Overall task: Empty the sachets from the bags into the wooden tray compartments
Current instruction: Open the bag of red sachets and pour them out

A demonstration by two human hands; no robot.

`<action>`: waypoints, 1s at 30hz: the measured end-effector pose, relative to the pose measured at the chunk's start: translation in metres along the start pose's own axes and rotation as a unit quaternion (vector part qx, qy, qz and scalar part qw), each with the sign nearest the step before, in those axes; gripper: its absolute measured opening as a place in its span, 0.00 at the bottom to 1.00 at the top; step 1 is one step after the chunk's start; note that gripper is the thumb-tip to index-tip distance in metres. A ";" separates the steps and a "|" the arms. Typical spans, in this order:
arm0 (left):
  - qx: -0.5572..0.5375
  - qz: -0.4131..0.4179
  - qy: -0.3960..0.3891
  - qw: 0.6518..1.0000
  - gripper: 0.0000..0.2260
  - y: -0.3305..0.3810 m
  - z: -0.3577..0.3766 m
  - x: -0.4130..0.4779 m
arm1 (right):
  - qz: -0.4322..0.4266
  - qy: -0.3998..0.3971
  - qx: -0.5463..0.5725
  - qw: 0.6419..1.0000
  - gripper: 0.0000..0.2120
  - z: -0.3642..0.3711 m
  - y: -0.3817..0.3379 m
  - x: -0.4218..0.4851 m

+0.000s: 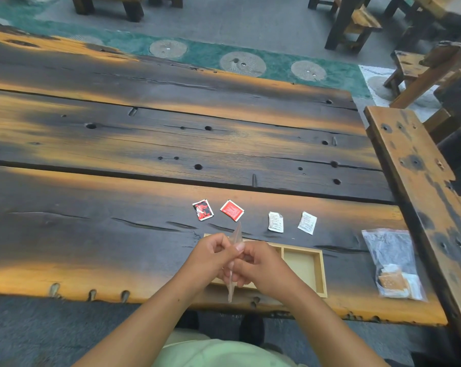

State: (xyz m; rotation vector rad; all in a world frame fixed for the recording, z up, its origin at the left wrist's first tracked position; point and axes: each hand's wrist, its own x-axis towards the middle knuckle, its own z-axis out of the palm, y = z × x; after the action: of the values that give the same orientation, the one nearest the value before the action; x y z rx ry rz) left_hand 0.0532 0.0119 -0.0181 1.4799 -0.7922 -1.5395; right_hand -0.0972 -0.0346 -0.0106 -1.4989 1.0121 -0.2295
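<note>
hands: left hand (210,256) and right hand (261,266) pinch clear bag (236,238) edge-on over wooden tray (304,266) | far of tray, in a row: red-and-black sachet (202,210), red sachet (232,210), white sachet (275,221), second white sachet (307,223) | right: filled bag (393,263) flat on table (91,234)

Soft, even daylight is filling the scene, and its source is not showing. The tabletop (118,144) is giving back a pale, dull sheen on its dark planks, strongest at the far left. Shadows are falling faint and short: only a thin dark edge is lying beside the white sachets (275,221). The clear bag (236,235) is blurring at its edges, and the print on the sachets is reading too soft to make out. The filled bag (391,258) is catching grey glare across its plastic. The wide lens is bowing the tabletop's near edge and tilting the bench (414,165) at the right; the far stools (356,19) are softening toward the corners.
</note>
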 end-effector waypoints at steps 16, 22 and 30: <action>0.141 0.022 -0.008 0.990 0.06 0.014 -0.004 -0.005 | 0.015 -0.012 0.045 0.999 0.14 -0.002 -0.010 -0.008; 0.167 0.019 -0.028 0.985 0.02 0.017 -0.005 -0.008 | 0.012 -0.021 0.035 0.999 0.10 -0.002 -0.009 -0.008; 0.233 0.027 -0.096 0.967 0.04 0.015 -0.013 -0.013 | 0.018 -0.041 0.058 0.997 0.09 0.000 -0.008 -0.008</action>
State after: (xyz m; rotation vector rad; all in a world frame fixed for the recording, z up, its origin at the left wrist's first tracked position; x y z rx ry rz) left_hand 0.0673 0.0180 -0.0002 1.6331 -1.3725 -1.5376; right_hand -0.0987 -0.0302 -0.0002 -1.3729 0.9438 -0.1960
